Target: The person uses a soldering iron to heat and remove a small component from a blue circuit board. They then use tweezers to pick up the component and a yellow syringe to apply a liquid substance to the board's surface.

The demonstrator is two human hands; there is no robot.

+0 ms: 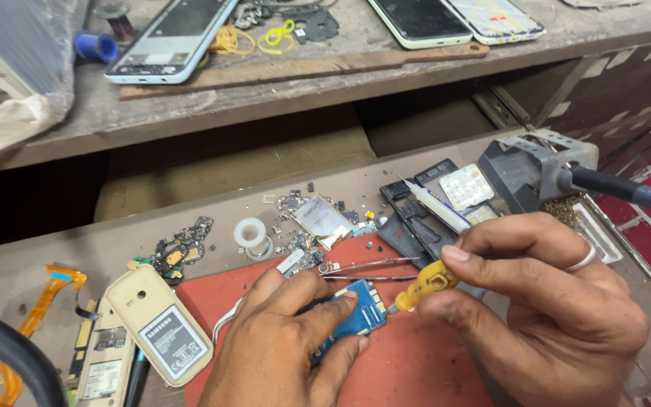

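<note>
Between the right hand's (544, 301) pinched fingertips sits a yellow-handled screwdriver (425, 286), tip at the blue circuit board's (359, 316) edge; the left hand's (288, 343) fingers clamp that board to the red mat (408, 362). Tweezers (371, 265) lie just beyond. Best kept upright, pressed gently.

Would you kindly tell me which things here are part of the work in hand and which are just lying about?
In hand:
left hand on blue circuit board
right hand with yellow-handled screwdriver
red mat

Lying about:
tweezers
solder reel
beige phone shell
soldering iron
phones on upper shelf
</note>
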